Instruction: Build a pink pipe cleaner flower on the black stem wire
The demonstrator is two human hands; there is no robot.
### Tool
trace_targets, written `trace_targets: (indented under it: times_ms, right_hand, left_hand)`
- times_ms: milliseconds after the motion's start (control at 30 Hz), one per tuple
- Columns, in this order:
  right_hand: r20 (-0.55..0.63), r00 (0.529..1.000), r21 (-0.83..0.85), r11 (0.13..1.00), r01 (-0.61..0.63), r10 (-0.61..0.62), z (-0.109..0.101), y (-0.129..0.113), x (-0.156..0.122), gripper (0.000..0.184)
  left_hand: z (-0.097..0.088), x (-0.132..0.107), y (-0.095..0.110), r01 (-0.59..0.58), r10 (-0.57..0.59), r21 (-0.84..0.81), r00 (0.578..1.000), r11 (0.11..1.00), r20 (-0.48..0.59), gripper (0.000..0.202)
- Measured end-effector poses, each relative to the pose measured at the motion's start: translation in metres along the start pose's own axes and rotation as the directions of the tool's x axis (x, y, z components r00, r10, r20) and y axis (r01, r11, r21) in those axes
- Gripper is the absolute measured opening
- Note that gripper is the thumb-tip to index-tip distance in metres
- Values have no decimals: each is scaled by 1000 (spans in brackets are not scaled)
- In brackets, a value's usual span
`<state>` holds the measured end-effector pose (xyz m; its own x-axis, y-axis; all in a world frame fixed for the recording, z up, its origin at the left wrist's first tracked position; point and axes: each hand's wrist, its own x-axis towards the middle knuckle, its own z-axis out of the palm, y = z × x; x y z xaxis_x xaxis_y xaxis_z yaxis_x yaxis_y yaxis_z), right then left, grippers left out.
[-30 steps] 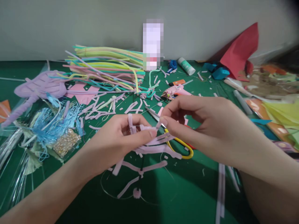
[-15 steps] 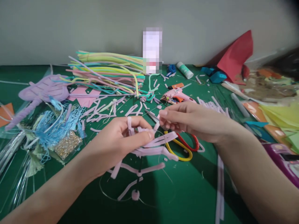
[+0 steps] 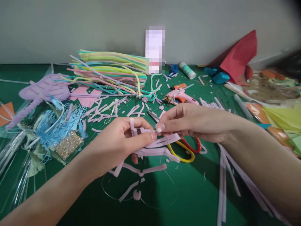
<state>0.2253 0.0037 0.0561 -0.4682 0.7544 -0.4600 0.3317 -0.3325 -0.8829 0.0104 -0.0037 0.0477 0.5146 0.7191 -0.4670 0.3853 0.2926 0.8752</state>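
My left hand (image 3: 134, 138) is closed around a bent lilac pipe cleaner piece (image 3: 162, 142), its fuzzy strips sticking out past the thumb. Meeting it at the left thumb tip, my right hand (image 3: 181, 121) pinches a short lilac end, mostly hidden by the fingertips. Below the left hand are a V-shaped lilac strip (image 3: 152, 169), a short strip (image 3: 131, 190) and a small lilac ball (image 3: 137, 195). A thin clear strand curves around them. Scissors with yellow and red handles (image 3: 182, 157) lie under and beyond the right hand.
Pipe cleaner bundles (image 3: 110, 64) lie at the back, near a pink glue gun (image 3: 181, 95). Lilac offcuts (image 3: 101, 116) are scattered before them. Blue tassels (image 3: 58, 125) and a glitter packet (image 3: 68, 145) sit left; long lilac strips (image 3: 221, 188) lie right.
My right hand has come down and left, so its fingertips now meet the left thumb. The left hand keeps its hold on the lilac piece. The view has shifted slightly.
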Motion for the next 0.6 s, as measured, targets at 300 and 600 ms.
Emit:
trace_targets:
  times_ms: [300,600]
  right_hand:
    - [-136,983,-178,979,98,-123,13,-4,-5,18]
    - [-133,985,-99,990,101,-114,16,1,-8,14]
  left_hand:
    - [-2,-1,0,31,-31,-16,1000,999,-2,17]
    - [-5,-4,9,68,-60,-100,995,993,75,15]
